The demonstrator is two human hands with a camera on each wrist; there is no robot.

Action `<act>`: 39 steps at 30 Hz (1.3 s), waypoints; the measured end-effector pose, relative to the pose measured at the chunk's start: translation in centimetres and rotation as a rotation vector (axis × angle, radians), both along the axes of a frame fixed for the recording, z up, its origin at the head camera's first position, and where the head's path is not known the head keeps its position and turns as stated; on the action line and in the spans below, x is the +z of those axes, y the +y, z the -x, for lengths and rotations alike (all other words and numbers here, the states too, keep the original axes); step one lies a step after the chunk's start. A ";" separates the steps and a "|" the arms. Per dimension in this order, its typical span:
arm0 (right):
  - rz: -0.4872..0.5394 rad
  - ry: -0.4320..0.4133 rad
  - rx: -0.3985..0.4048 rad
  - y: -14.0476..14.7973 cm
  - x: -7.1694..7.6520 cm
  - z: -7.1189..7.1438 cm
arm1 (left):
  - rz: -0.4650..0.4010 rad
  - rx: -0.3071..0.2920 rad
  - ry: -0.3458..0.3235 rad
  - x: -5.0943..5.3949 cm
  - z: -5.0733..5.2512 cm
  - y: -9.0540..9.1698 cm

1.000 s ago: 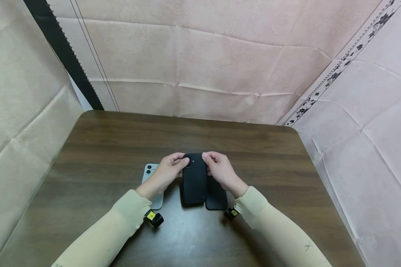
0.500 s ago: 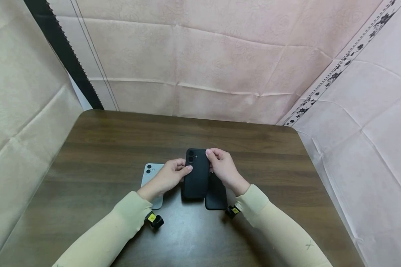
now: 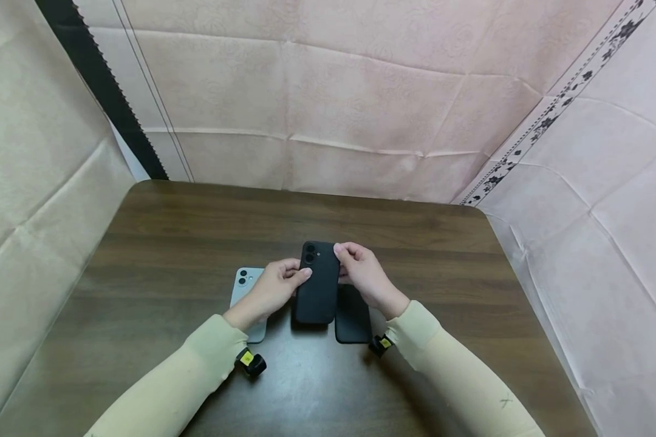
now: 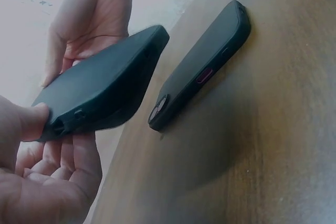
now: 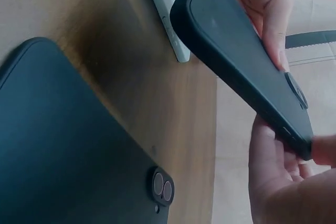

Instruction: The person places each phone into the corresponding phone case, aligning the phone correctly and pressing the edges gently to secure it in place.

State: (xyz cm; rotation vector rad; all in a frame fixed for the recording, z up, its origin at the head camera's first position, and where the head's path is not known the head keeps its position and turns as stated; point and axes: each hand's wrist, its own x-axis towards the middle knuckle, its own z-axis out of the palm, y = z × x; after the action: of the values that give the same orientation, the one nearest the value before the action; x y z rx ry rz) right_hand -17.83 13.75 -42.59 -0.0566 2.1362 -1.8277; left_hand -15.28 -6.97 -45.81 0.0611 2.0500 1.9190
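Both hands hold a black-cased phone [image 3: 316,285], back towards the head camera, tilted with its camera end raised above the table. My left hand [image 3: 276,285] pinches its left edge, thumb on the back just below the lenses. At the top right corner, my right hand [image 3: 363,274] grips with thumb and fingers. In the left wrist view the case [image 4: 105,85] bulges along one lower edge; whether it is loose there I cannot tell. A second black-cased phone [image 3: 353,315] lies under the right hand. A light blue phone [image 3: 257,332] lies partly hidden by the left hand.
The brown wooden table [image 3: 328,382] has rounded far corners. Pale cloth [image 3: 328,115] hangs behind it and on both sides. A small black wrist camera [image 3: 253,364] is strapped at the left sleeve, another camera [image 3: 380,346] at the right.
The left hand has moved from the phone's top left corner down its left edge. The held phone has shifted slightly away from the body. The two lying phones have not moved.
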 end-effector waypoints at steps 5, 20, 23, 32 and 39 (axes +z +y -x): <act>-0.032 -0.047 0.102 0.3 -0.3 -0.5 | -0.055 0.063 0.010 0.4 0.1 -0.1; -0.035 -0.005 0.166 0.0 -1.3 -0.8 | -0.045 0.070 -0.011 0.7 0.3 -0.1; -0.044 0.002 0.143 -0.1 -1.3 -0.8 | -0.041 0.058 -0.014 0.8 0.3 -0.2; -0.062 0.025 0.083 0.1 -1.2 -0.6 | -0.013 0.023 -0.011 0.6 0.2 -0.2; -0.040 0.036 0.023 0.1 -1.0 -0.5 | 0.011 0.014 0.007 0.3 0.1 -0.1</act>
State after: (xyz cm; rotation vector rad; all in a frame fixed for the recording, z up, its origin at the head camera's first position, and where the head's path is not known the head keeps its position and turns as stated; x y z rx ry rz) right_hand -17.35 13.90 -43.56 -0.1045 2.1871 -1.7834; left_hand -15.35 -7.02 -45.48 0.0512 2.0714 1.9184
